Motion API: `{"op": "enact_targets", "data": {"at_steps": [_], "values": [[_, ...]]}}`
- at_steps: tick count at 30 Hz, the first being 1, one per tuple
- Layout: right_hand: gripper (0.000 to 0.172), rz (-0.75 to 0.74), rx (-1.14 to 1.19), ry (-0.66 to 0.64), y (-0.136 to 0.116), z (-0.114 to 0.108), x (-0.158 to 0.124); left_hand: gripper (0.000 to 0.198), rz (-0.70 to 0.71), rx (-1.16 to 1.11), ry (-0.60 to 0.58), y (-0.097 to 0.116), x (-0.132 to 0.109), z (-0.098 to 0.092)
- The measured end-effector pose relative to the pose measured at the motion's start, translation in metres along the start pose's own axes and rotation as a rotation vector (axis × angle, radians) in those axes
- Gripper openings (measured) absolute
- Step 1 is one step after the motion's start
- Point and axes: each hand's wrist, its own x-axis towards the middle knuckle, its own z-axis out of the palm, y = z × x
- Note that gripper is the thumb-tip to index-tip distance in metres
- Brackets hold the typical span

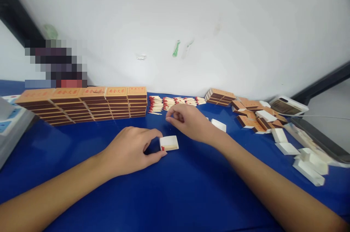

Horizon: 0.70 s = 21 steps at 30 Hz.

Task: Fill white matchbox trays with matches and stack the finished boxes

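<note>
A small white matchbox tray (170,140) lies on the blue table, its open side up. Several red-tipped matches (171,148) rest along its near side. My left hand (131,150) grips the tray's left end between thumb and fingers. Beyond the tray, my right hand (191,122) hovers with thumb and fingertips drawn together; whatever they may hold is too small to make out. Just behind its fingers is a row of loose matches (155,104) in small heaps, partly covered by that hand. Another white tray (218,125) sits behind my right wrist.
Stacked matchboxes (109,104) form a wall at the left, with a smaller stack (220,96) at back right. Loose matchbox sleeves (251,113) and white trays (308,166) are scattered right. A grey bin (16,133) stands far left. A white wall (175,13) rises behind.
</note>
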Motion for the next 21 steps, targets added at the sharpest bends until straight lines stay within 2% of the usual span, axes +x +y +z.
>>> {"op": "enact_targets", "data": {"at_steps": [2,5,9,12,18,21], "values": [[0.005,-0.011,0.002,0.006,0.006,0.013,0.018,0.026,-0.010,0.002,-0.014,0.001,0.000,-0.001],[0.010,0.005,-0.035,0.029,0.007,0.030,0.040,0.026,-0.032,-0.009,-0.024,0.002,0.000,-0.002],[0.021,0.092,-0.077,-0.044,0.002,0.035,0.049,0.026,-0.043,-0.015,-0.033,0.002,0.002,-0.002],[0.020,0.114,-0.082,-0.083,0.003,0.024,0.036,0.026,-0.052,-0.003,-0.029,0.002,0.003,-0.002],[0.013,0.138,-0.010,-0.090,0.017,-0.004,-0.022,0.026,-0.164,0.040,-0.024,0.000,0.006,-0.004],[0.016,0.109,0.033,-0.099,0.016,-0.009,-0.039,0.027,-0.183,0.029,-0.024,-0.001,0.006,-0.004]]}}
